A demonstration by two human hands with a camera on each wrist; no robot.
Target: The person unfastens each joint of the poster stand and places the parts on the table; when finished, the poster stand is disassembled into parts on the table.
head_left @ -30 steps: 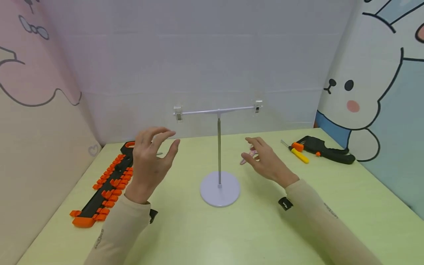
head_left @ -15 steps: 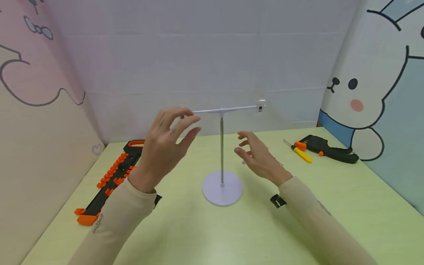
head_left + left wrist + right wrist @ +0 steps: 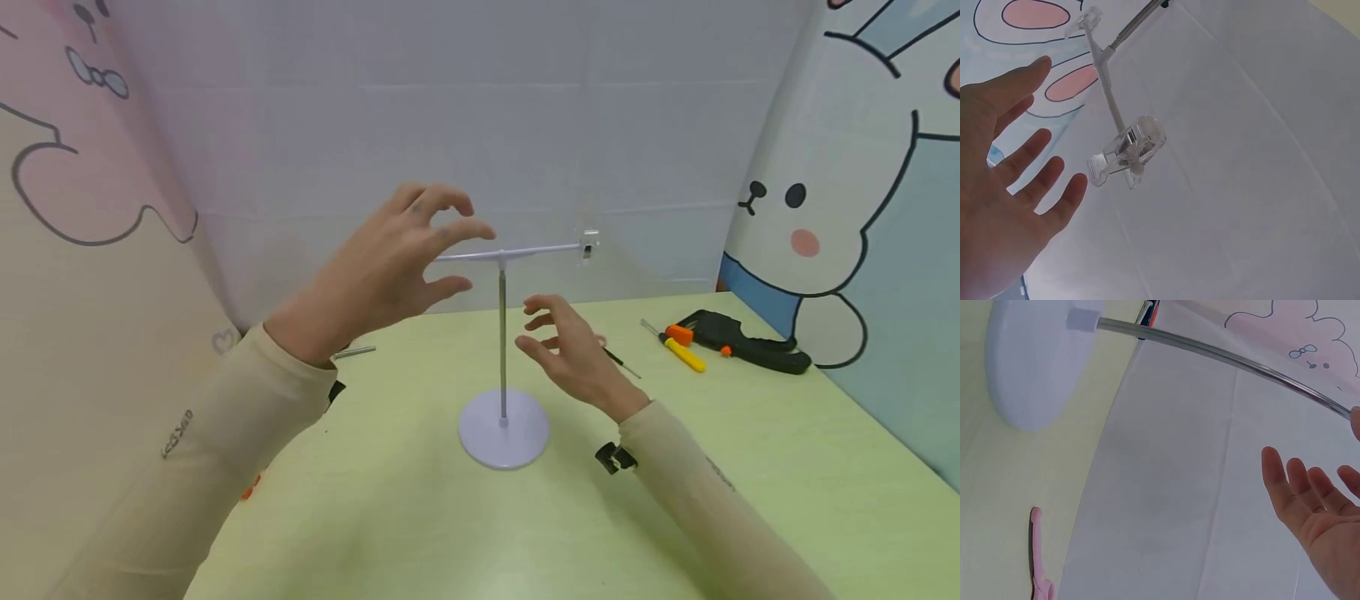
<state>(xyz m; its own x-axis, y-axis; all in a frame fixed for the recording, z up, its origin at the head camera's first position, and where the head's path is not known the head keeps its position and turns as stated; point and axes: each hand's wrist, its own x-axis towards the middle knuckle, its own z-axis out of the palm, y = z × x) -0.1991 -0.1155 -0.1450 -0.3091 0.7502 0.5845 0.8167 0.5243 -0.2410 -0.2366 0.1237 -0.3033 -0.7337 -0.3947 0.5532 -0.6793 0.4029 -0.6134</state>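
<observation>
**Clear plastic clip on the bar's end, left grip spread beside it**

White metal makes up the stand [image 3: 502, 429]: a round base on the green counter [image 3: 750, 467], a thin upright pole, and a crossbar [image 3: 532, 247] with a clear clip at each end. The clip [image 3: 1125, 153] on the left end is the one I am working at. The left wrist view shows it hanging just beyond my fingertips, apart from them.

My left grip [image 3: 390, 258] is raised to bar height with its fingers spread and lightly bent, holding nothing. My right grip [image 3: 570, 350] hovers lower, near the pole, palm turned toward it and fingers relaxed. It is also empty and touches nothing.

In my judgement the stand is light and top-heavy, so the danger is tipping it or swinging the bar. I would steady the pole low down with the right grip before the left one touches anything. The left should come in level with the bar. Thumb and forefinger belong on the clip's two wings, not on its jaws or on the bar. I would squeeze straight, without pulling sideways.

The head view hides the left clip behind my own hand, so I trust the left wrist view for the last approach. The yellow screwdriver [image 3: 684, 354] and the black clamp [image 3: 742, 342] lie well apart to the right, out of the way.
</observation>
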